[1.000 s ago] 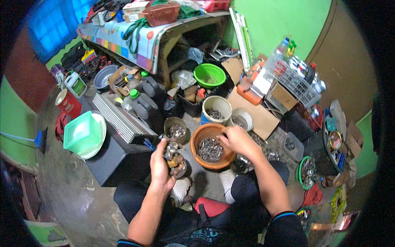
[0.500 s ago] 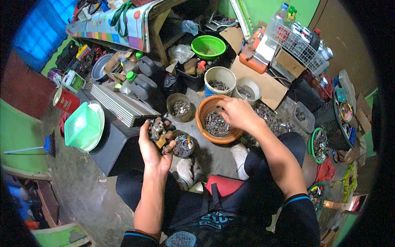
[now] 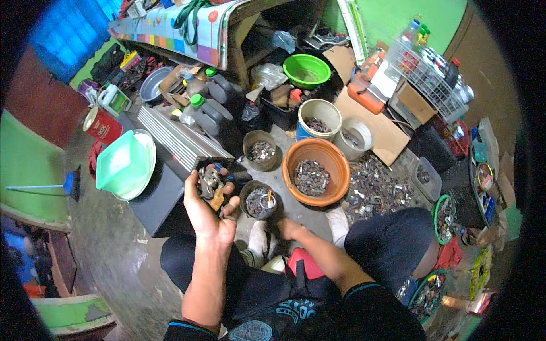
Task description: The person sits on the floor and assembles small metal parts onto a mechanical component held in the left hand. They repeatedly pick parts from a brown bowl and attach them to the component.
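Observation:
Palm up, my left hand is closed around a clump of small metal parts, with a yellowish-brown piece among them. My right hand is low between my knees, just above my feet and to the near right of a small round pot. Its fingers are dark and smeared, so I cannot see whether they hold anything. That pot has mixed small parts and some coloured wires in it. Farther right stands an orange-brown basin, partly filled with small dark metal pieces.
A heap of loose small parts covers the floor right of the basin. Behind stand another pot, a white-rimmed bucket and a whitish tub. A black box with pale green trays is on the left.
My right hand has left the basin and come down toward me, to the left, near my feet. My left hand stays in nearly the same place with its parts. The view has shifted slightly.

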Available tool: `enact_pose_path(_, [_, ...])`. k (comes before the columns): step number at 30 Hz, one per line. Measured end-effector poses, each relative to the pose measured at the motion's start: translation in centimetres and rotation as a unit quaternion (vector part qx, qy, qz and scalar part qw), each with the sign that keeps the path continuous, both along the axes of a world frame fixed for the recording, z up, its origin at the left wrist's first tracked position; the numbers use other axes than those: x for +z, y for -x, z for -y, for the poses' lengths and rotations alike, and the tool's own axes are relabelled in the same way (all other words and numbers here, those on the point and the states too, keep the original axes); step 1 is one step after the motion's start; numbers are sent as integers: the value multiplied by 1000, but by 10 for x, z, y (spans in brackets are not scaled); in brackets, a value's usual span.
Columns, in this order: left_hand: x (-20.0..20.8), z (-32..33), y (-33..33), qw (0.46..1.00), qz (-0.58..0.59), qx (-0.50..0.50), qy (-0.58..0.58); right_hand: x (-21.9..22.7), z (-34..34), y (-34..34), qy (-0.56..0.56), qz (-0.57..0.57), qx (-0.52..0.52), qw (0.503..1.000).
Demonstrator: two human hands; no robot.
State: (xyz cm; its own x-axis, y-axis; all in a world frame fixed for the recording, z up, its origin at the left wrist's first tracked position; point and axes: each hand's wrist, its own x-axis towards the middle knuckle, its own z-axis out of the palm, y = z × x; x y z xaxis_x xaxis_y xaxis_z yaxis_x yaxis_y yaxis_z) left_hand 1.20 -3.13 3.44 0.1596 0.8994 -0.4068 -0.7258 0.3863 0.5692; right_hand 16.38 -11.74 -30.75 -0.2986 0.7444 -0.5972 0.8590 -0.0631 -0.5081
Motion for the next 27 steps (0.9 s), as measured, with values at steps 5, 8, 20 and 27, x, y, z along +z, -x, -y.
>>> enact_pose_path(5, [-9,-5,1,1000,6,5,25,-55,16,28,-66,18,-26,997])
enact_pose_path(8, [-10,-6,-3,999,5,7,50,-82,24,10,-59,14,-31,998])
enact_pose_path(20, [-9,-3,-15,996,34,-76,25,-31,26,-31,-31,32,-143,989])
enact_pose_path(27, [10,8,-81,984,-115,-132,-39,144,14,-101,-238,-62,-263,933])
